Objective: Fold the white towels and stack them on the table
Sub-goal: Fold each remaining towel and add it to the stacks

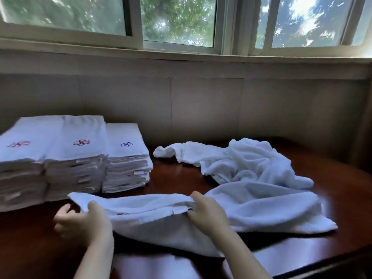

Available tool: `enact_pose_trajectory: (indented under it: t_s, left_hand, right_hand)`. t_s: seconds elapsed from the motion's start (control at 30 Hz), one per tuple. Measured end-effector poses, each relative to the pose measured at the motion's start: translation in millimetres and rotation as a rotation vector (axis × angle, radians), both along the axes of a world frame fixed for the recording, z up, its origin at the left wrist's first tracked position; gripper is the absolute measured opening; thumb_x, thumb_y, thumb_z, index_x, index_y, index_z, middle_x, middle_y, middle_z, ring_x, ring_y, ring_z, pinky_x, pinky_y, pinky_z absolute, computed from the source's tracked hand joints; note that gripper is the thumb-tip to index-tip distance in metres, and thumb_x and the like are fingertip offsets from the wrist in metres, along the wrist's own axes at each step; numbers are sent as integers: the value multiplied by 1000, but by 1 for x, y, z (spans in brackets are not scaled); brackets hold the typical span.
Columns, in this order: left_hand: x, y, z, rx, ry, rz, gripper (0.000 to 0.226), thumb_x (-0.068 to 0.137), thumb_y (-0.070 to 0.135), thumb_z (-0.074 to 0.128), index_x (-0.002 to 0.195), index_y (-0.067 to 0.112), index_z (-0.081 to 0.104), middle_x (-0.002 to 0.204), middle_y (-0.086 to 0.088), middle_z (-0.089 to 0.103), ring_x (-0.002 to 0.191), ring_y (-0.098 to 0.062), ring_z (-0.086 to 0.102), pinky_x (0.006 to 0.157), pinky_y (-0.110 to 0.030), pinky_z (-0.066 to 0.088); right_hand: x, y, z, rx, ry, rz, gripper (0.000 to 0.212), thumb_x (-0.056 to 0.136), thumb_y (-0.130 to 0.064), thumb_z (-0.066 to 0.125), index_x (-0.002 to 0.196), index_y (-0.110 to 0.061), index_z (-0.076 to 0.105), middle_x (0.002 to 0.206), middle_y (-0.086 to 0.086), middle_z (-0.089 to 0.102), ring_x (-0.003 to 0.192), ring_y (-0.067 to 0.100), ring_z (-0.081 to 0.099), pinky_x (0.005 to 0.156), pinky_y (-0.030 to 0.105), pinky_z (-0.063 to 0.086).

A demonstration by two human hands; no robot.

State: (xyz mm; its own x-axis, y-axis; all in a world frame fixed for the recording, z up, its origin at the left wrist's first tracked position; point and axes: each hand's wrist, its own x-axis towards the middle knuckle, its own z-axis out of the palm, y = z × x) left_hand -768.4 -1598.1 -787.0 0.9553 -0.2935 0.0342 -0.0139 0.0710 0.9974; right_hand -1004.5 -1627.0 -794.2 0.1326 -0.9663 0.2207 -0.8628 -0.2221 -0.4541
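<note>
A white towel [149, 216] hangs just above the dark wooden table [181, 174], held up by its top edge. My left hand [82, 220] grips the towel's left end. My right hand [207, 212] pinches the edge further right. A loose heap of white towels [249, 164] lies crumpled on the right half of the table, and part of it spreads under my right hand. Three stacks of folded white towels [74, 158] with small embroidered flowers stand side by side at the left.
A pale panelled wall [201, 105] runs behind the table, with a window sill and windows above. The table's front edge [322, 264] curves away at the lower right. Bare table shows between the stacks and the heap.
</note>
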Motion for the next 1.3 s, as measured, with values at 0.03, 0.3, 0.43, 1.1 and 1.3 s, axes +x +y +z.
enact_pose_trajectory:
  t_s: [0.03,0.3,0.43,1.1,1.3]
  left_hand:
    - [-12,0,9,40,-124,-46,49,72,18,47,119,1,51,123,-25,51,113,-39,47,96,-45,36]
    - [-26,12,-2,724,-636,-1063,16,88,14,45,85,26,55,89,5,56,88,-15,55,68,-22,45]
    - [-4,13,-11,904,-743,-1174,62,67,12,46,125,32,47,122,-5,41,119,-26,44,98,-37,42]
    - [81,41,-9,1398,-784,-341,41,91,11,38,125,24,57,132,-1,55,122,-21,51,94,-32,41]
    - [117,63,-3,1521,-697,-215,38,88,13,40,118,25,60,125,1,59,117,-19,54,91,-30,35]
  right_hand:
    - [11,3,0,-15,-55,61,17,88,-36,52,91,-20,48,95,3,64,93,27,57,67,33,39]
    - [33,18,1,320,-191,520,49,82,-30,67,127,-39,51,88,-20,55,79,-7,55,76,8,41]
    - [3,18,-1,194,92,352,54,83,-39,61,134,-36,45,120,-14,56,114,3,51,101,23,36]
    - [-9,-53,-2,-89,57,-385,29,87,3,42,112,-9,53,106,19,61,95,35,59,68,34,42]
    - [8,-61,-6,-118,-10,-326,23,87,-4,47,109,-2,54,110,21,60,106,39,51,84,41,39]
